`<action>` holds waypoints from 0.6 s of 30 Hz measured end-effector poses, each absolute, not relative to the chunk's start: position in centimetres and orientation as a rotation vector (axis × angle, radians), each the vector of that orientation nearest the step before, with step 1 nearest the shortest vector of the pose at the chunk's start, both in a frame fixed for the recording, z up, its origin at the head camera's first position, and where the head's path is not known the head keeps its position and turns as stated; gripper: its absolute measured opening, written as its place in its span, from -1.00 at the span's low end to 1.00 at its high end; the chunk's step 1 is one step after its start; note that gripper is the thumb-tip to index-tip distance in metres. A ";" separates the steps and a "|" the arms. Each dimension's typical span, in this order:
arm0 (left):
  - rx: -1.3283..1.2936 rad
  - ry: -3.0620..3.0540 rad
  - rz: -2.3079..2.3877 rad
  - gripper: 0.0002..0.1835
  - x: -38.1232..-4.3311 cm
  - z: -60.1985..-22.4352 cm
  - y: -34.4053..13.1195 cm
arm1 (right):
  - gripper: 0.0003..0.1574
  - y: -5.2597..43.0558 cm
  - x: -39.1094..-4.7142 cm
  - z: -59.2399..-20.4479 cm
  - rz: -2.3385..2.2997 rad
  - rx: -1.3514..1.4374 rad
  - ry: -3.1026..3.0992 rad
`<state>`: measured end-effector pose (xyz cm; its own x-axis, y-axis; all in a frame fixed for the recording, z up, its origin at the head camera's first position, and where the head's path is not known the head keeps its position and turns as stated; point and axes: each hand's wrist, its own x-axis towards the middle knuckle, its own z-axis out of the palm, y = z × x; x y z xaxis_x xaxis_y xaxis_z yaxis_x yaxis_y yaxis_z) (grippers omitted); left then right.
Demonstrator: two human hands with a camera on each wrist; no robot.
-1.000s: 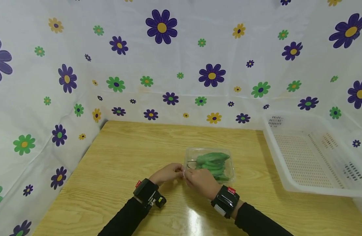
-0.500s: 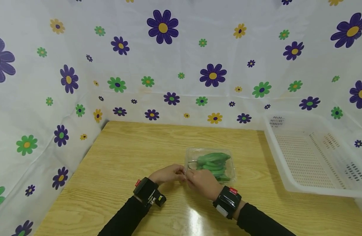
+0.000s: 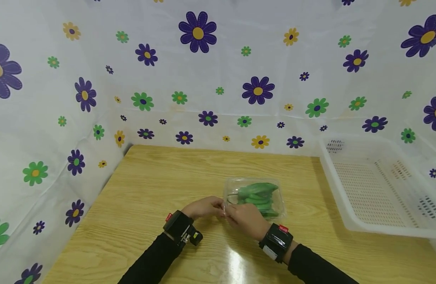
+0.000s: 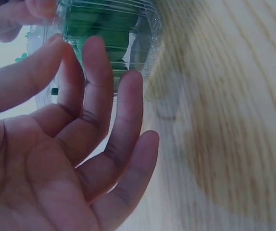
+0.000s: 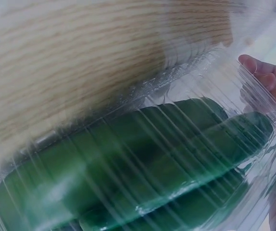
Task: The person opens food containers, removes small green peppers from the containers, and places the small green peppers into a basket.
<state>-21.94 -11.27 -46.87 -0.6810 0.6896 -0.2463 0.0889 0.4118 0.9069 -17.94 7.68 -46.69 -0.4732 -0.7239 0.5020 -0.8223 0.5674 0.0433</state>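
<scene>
A clear plastic box (image 3: 282, 199) lies on the wooden table, holding several long green peppers (image 3: 257, 192). My left hand (image 3: 203, 207) is at the box's near left corner. In the left wrist view its thumb and index finger pinch the box's edge, and the other fingers are loosely bent. Beside it, my right hand (image 3: 249, 221) pinches the same corner with thumb and curled fingers, its fingertips partly hidden in the head view. Through the ribbed plastic in the right wrist view, the peppers (image 5: 123, 159) show close up.
A white perforated plastic basket (image 3: 331, 193) stands at the table's right side. Behind and to the left hangs a white sheet printed with flowers (image 3: 161, 90). The wooden table (image 3: 161, 173) extends left of the box.
Both hands stay at the same corner of the box, with only slight finger movement. The head view has shifted a little.
</scene>
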 end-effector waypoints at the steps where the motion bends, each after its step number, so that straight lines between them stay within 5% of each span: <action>1: 0.658 2.057 1.270 -0.86 -21.9 -46.9 -11.3 | -0.77 7.7 -18.0 -46.7 0.273 1.239 -2.324; 18: 0.631 2.102 1.254 -0.87 -21.4 -46.9 -10.9 | -0.69 7.7 -18.2 -47.2 0.271 1.219 -2.270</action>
<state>-21.43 -10.92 -46.95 -0.7040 0.6634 -0.2537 0.0916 0.4390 0.8938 -18.19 7.71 -47.18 -0.4421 -0.7086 0.5499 -0.8180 0.5700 0.0769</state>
